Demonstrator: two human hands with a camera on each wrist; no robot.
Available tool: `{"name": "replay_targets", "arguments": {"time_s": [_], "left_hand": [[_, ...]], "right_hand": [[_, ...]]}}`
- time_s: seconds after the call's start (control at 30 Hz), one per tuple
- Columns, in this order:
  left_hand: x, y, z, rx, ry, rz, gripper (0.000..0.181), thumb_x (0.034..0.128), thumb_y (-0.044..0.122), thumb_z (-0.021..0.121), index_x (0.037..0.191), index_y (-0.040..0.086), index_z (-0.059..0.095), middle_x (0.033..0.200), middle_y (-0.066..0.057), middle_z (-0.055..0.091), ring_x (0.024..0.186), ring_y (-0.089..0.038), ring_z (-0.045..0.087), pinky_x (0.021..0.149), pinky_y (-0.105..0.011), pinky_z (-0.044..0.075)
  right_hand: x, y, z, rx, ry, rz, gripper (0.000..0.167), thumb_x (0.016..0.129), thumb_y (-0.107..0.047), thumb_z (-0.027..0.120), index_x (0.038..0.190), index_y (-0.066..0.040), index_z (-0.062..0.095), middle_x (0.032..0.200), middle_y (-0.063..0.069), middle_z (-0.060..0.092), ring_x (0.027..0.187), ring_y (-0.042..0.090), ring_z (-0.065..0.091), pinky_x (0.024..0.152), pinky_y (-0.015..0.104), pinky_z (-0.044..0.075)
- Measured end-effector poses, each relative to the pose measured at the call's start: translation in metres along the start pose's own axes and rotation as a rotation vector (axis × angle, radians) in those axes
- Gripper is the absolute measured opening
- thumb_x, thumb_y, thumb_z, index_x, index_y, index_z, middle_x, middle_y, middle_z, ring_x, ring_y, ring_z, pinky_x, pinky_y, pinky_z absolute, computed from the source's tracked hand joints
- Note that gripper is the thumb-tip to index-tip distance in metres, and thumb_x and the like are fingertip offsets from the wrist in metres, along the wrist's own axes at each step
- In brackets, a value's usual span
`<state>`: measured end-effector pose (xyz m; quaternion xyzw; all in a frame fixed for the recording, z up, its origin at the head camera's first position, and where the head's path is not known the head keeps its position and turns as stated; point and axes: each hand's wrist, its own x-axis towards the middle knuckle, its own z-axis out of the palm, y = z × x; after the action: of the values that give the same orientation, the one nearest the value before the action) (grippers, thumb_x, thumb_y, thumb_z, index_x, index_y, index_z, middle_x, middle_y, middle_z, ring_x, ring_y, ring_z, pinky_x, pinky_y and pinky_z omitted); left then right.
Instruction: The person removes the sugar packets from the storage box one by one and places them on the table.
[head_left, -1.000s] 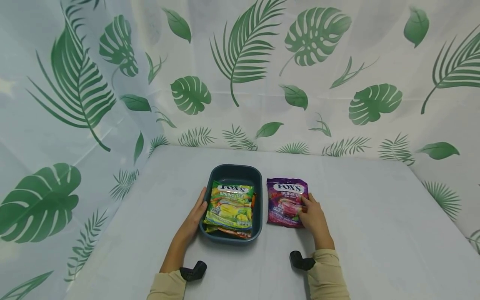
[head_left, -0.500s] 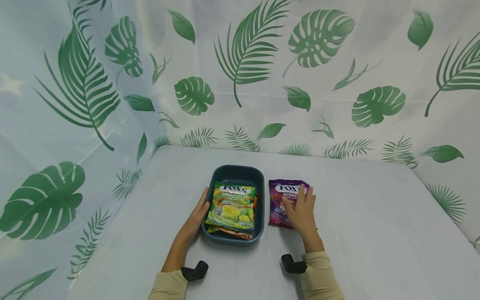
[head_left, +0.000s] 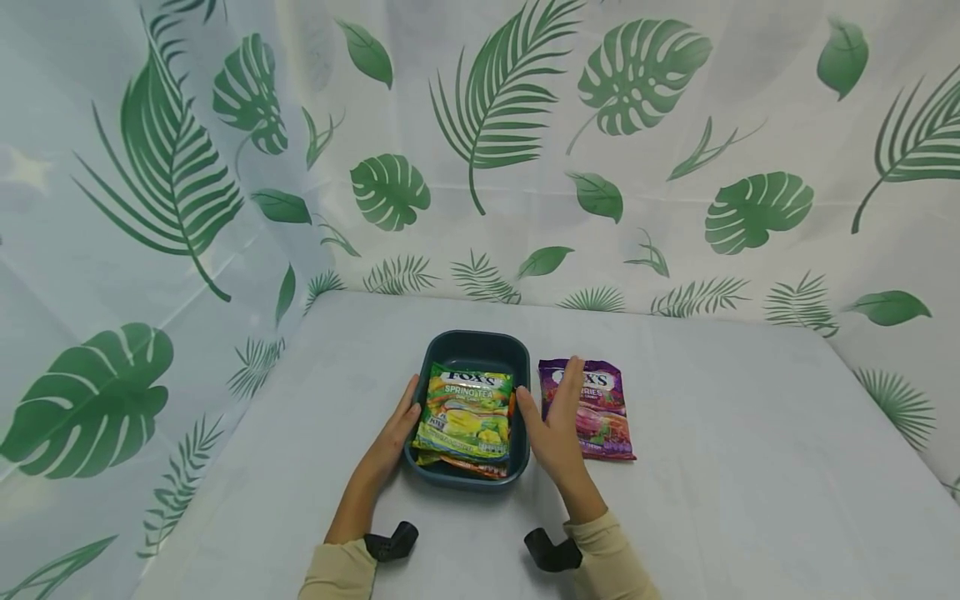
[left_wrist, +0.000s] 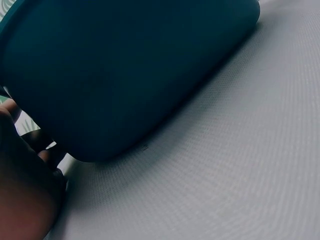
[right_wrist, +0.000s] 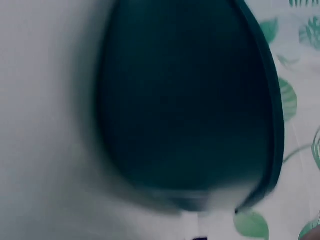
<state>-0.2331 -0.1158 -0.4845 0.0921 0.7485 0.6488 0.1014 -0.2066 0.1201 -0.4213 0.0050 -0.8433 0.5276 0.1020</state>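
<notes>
2 hands work at a blue-green tub (head_left: pixel 480 357) on the white bench (head_left: pixel 735 433), nearer the bench's L edge than its R & short of the far edge. L hand (head_left: pixel 392 435) lies along the tub's L side, fingers fairly straight & released, not clenched; prob. placed there to steady the tub or keep it from sliding. R hand (head_left: pixel 557 437) is at the tub's R side, fingers straight & released, thumb up by the rim; can't tell if it touches, as the R wrist view is blurred. Hands on opp. sides would suit keeping the tub square.

In the tub, the green Spring Tea pkt (head_left: pixel 465 417) lies flat on top of an orange pkt (head_left: pixel 480 469), prob. stacked b/c the floor fits abt 1 pkt per layer. The purple Berries pkt (head_left: pixel 606 425) lies flat on the bench, label up, just R of the tub, partly hidden by R hand; that spot keeps it within easy reach. Beyond the bench's far edge hangs a leaf-print sheet (head_left: pixel 517 233).
</notes>
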Motion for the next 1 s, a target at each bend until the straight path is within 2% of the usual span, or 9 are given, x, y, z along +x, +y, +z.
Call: {"name": "replay_targets", "arguments": {"time_s": [0.07,0.17,0.3,0.5,0.67,0.8,0.9,1.0], "left_hand": [[0.003,-0.008,0.0,0.005,0.013,0.01,0.055,0.1005,0.033,0.025,0.148,0.019,0.001,0.155,0.001,-0.002,0.142,-0.02,-0.005,0.113,-0.052,-0.002],[0.004,-0.01,0.001,0.009,0.026,0.021,0.056,0.0998,0.036,0.026,0.148,0.019,0.002,0.155,0.001,-0.001,0.142,-0.021,-0.004,0.112,-0.052,-0.001],[0.003,-0.011,0.001,0.015,0.03,0.021,0.057,0.0993,0.037,0.026,0.148,0.019,0.003,0.155,0.0,0.0,0.142,-0.022,-0.004,0.112,-0.053,0.0],[0.003,-0.009,0.002,0.022,0.038,0.017,0.057,0.0991,0.037,0.027,0.148,0.02,0.003,0.155,0.001,0.001,0.142,-0.021,-0.003,0.113,-0.052,0.0],[0.003,-0.009,0.0,0.024,0.037,0.016,0.057,0.0992,0.037,0.027,0.148,0.021,0.004,0.155,0.002,0.001,0.142,-0.02,-0.003,0.113,-0.051,0.0],[0.002,-0.007,0.0,0.022,0.017,0.01,0.054,0.1001,0.034,0.025,0.148,0.022,0.003,0.155,0.001,0.0,0.142,-0.02,-0.004,0.113,-0.051,-0.001],[-0.002,0.003,0.0,0.006,0.002,0.005,0.054,0.1008,0.029,0.024,0.148,0.018,0.001,0.155,-0.003,-0.002,0.142,-0.023,-0.005,0.112,-0.052,-0.001],[-0.007,0.016,0.002,0.001,-0.004,-0.002,0.054,0.1008,0.026,0.024,0.148,0.013,0.0,0.155,-0.006,-0.003,0.142,-0.026,-0.006,0.112,-0.053,-0.001]], "right_hand": [[-0.004,-0.004,0.007,0.019,-0.005,-0.049,0.087,0.091,-0.036,0.05,0.145,-0.018,-0.016,0.152,0.004,-0.022,0.14,0.028,-0.018,0.106,0.064,-0.003],[-0.009,-0.006,0.016,0.03,-0.041,-0.087,0.089,0.09,-0.034,0.051,0.145,-0.02,-0.017,0.152,0.002,-0.021,0.14,0.029,-0.018,0.104,0.067,-0.001],[-0.012,-0.006,0.024,0.062,-0.115,-0.073,0.088,0.091,-0.034,0.051,0.145,-0.022,-0.018,0.152,0.003,-0.019,0.14,0.03,-0.015,0.105,0.067,0.001],[-0.012,-0.007,0.027,0.137,-0.174,-0.044,0.084,0.093,-0.031,0.048,0.144,-0.023,-0.018,0.153,0.005,-0.016,0.141,0.03,-0.011,0.107,0.063,0.001],[-0.01,-0.009,0.028,0.245,-0.235,0.058,0.084,0.094,-0.035,0.047,0.144,-0.024,-0.019,0.153,0.004,-0.017,0.141,0.027,-0.012,0.109,0.059,-0.001],[-0.009,-0.011,0.031,0.264,-0.273,0.178,0.086,0.093,-0.04,0.048,0.144,-0.023,-0.019,0.152,0.006,-0.019,0.139,0.03,-0.016,0.107,0.062,-0.004],[-0.009,-0.012,0.033,0.251,-0.288,0.227,0.087,0.092,-0.037,0.05,0.144,-0.025,-0.018,0.152,0.009,-0.019,0.138,0.033,-0.018,0.104,0.065,-0.005],[-0.008,-0.012,0.034,0.255,-0.294,0.242,0.086,0.093,-0.03,0.051,0.145,-0.025,-0.017,0.153,0.009,-0.017,0.139,0.033,-0.015,0.105,0.064,-0.004]]}}
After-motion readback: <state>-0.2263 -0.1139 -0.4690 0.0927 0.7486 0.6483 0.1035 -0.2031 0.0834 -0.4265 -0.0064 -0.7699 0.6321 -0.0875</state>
